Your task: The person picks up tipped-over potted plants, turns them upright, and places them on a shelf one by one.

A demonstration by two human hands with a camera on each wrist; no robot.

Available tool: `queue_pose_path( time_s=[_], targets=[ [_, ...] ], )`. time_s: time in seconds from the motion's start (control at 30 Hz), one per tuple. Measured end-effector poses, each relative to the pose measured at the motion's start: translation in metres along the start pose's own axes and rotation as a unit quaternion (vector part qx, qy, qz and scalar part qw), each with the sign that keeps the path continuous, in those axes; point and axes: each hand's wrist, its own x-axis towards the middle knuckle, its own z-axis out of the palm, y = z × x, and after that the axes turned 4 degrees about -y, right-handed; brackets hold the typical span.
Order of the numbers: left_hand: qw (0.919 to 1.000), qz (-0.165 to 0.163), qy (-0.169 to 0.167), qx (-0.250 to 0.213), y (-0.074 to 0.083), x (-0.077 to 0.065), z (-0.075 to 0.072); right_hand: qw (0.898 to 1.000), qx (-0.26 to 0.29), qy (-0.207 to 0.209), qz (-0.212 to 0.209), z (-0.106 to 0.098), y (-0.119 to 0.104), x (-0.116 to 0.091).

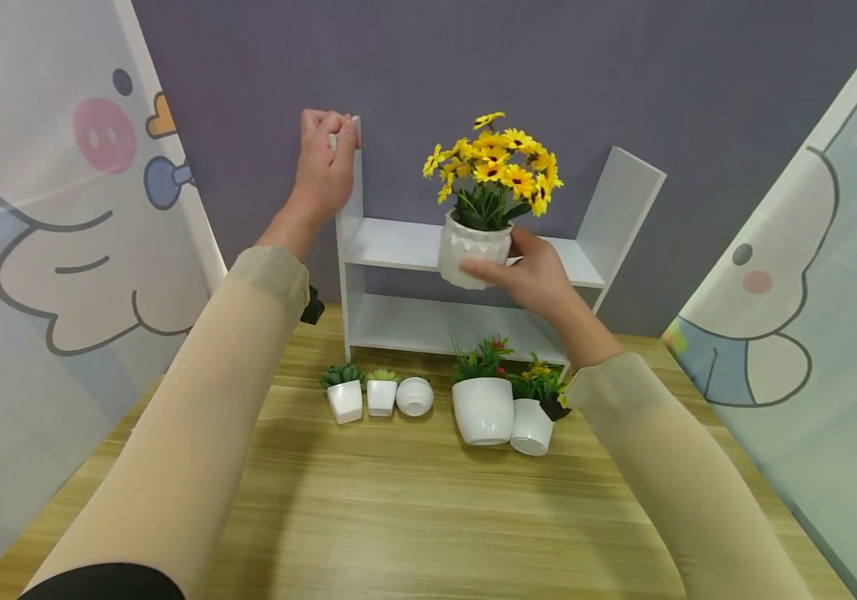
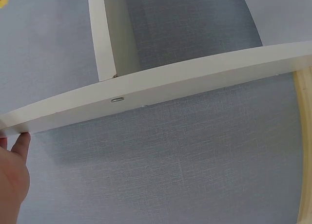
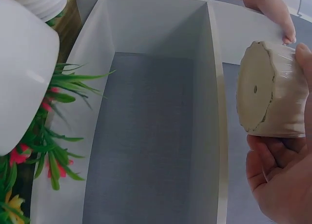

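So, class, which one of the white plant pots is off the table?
The pot of yellow flowers gripped in the right hand: it is held up in the air, while the other five pots rest on the table.

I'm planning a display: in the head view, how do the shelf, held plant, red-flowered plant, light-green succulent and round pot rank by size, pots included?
Shelf
Held plant
Red-flowered plant
Light-green succulent and round pot: smallest, too alike to rank.
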Motion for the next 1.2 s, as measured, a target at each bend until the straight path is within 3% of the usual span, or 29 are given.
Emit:
queue_pose_path(
  time_s=[0.2, 0.67, 0.93, 1.2],
  targets=[
    [0.9999, 0.008, 0.003, 0.006, 0.018, -0.008, 0.005, 1.000, 0.007, -0.007, -0.007, -0.001, -0.004, -0.003],
    [0.9999, 0.006, 0.002, 0.014, 0.017, -0.008, 0.005, 0.998, 0.038, -0.041, 0.012, 0.025, -0.014, 0.020],
    [0.9999, 0.011, -0.004, 0.008, 0.017, -0.006, 0.010, 0.999, -0.009, -0.045, 0.018, 0.025, -0.014, 0.030],
    [0.9999, 0.015, 0.001, 0.007, 0.019, -0.004, 0.009, 0.998, -0.015, -0.056, 0.027, 0.027, -0.015, 0.046]
  ],
)
